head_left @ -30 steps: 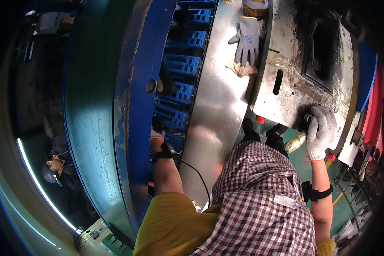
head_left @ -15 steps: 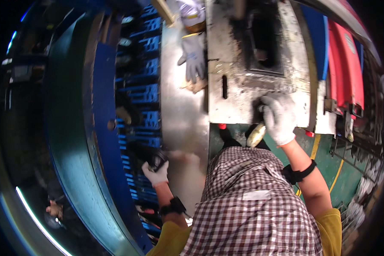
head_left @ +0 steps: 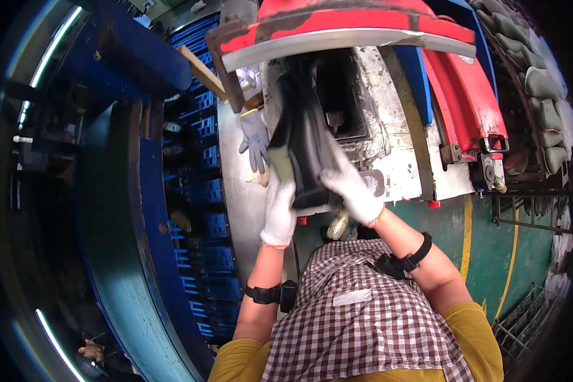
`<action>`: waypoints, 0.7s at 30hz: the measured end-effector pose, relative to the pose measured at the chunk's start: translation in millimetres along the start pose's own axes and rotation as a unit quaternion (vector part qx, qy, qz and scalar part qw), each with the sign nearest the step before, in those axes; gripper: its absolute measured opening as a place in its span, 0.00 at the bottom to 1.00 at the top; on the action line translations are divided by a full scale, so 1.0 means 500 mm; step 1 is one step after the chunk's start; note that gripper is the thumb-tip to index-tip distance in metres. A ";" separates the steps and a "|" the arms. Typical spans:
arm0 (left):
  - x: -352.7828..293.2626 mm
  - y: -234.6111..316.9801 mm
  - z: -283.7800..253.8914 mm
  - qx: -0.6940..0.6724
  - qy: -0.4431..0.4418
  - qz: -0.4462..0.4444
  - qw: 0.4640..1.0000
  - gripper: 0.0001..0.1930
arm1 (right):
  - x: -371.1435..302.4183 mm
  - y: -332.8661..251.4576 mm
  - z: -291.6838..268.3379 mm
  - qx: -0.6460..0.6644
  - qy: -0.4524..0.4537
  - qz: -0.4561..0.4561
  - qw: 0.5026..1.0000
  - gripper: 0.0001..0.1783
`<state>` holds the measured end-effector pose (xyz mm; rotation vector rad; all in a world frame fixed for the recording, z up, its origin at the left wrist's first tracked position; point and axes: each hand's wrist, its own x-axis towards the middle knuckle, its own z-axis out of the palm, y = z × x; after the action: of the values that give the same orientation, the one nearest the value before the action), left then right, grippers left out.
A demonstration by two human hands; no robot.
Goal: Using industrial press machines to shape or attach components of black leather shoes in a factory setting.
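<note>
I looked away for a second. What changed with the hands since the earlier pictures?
Both gloved hands came together on a black part: the left hand rose from the blue racks to grip its edge, the right hand shifted left onto it. The spare glove stayed on the metal table.

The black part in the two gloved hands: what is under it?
Under the black part lies the pale, crusted machine plate with a dark rectangular opening. The left hand and right hand grip its lower end. The plate directly beneath is covered.
</note>
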<state>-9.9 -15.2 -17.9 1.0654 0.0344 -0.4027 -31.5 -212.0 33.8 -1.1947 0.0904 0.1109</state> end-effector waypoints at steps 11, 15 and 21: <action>0.033 0.299 0.219 0.287 0.096 0.500 0.812 0.41 | 0.264 -0.037 -0.134 -0.648 0.249 -0.122 0.710 0.47; 0.061 0.380 0.293 0.362 0.041 0.511 0.779 0.40 | 0.245 -0.010 -0.105 -0.659 0.273 -0.119 0.690 0.48; 0.176 0.498 0.457 0.602 -0.041 0.581 0.546 0.33 | 0.216 -0.052 -0.104 -0.663 0.221 -0.015 0.715 0.51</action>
<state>117.8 -133.1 284.8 2.1153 -1.1685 0.9576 78.5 -265.8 25.1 -2.6744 0.4703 -0.1980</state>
